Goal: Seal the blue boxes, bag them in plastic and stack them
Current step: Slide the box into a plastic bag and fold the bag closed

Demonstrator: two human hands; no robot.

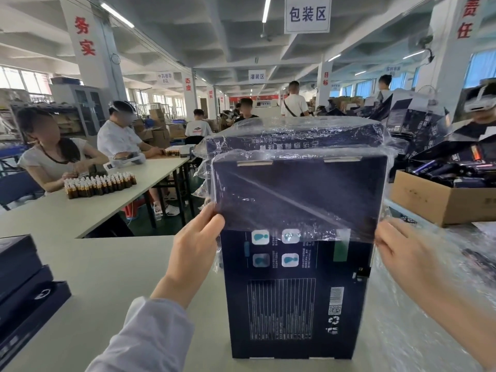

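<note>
A dark blue box stands upright on the pale table in front of me, its printed back face toward the camera. A clear plastic bag covers its upper half, with the bag's lower edge about halfway down the box. My left hand pinches the bag's left edge against the box side. My right hand grips the bag's right edge.
A stack of dark blue boxes lies at the left table edge. Sheets of clear plastic cover the table on the right. A cardboard carton with dark items stands at the back right. People work at a table with brown bottles to the left.
</note>
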